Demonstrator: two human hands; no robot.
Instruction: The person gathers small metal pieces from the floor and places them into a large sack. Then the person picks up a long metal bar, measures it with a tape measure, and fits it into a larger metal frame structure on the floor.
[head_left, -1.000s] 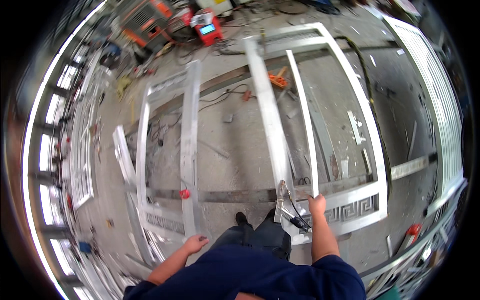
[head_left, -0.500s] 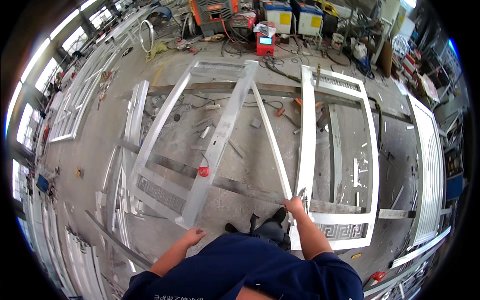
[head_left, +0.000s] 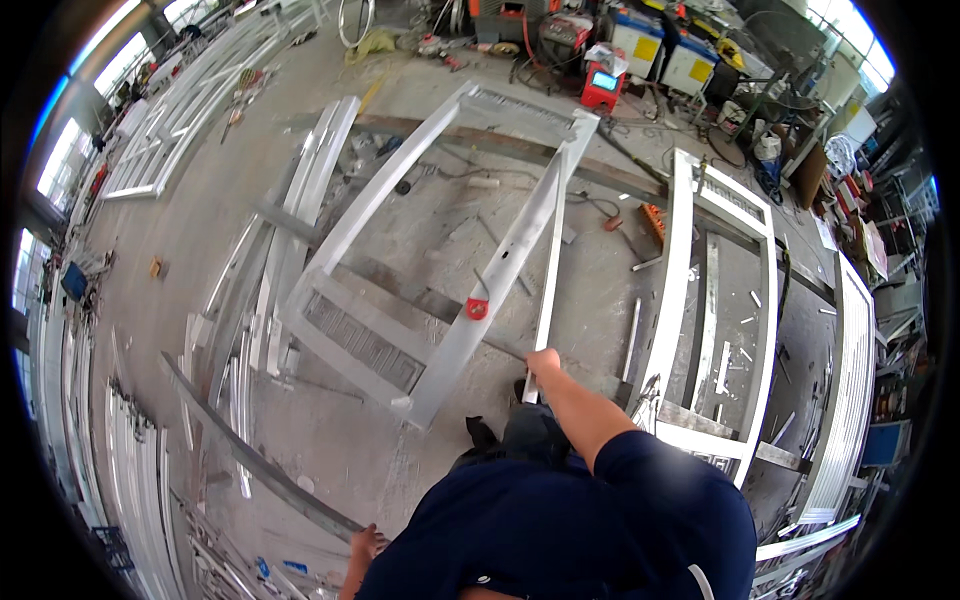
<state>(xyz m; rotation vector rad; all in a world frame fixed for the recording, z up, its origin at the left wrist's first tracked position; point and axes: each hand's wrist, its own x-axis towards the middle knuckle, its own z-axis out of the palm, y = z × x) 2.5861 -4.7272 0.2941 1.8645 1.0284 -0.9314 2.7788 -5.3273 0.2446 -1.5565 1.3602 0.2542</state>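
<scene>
My right hand (head_left: pixel 543 362) is closed round the near part of a long, thin whitish metal strip (head_left: pixel 552 255). The strip's far end lies by the far end of the wide side rail of a silver metal frame (head_left: pixel 440 372). This frame has fretwork panels at both ends and rests on dark crossbars. A small red tool (head_left: pixel 478 309) sits on its wide rail. My left hand (head_left: pixel 370 543) is low at my left side, fingers apart, by the end of a grey metal bar (head_left: pixel 270 465). Whether it touches the bar, I cannot tell.
To the right lies a second white frame (head_left: pixel 668 290), with a ribbed white panel (head_left: pixel 845 400) beyond it. Long metal profiles (head_left: pixel 310 190) are stacked left of the silver frame. A red machine with a screen (head_left: pixel 602 88) stands at the back. Offcuts and a mallet (head_left: pixel 614 224) lie on the floor.
My view has turned. My right hand has carried the strip's near end left, away from the white frame and toward the silver one. My left hand has dropped lower and back, near the grey bar.
</scene>
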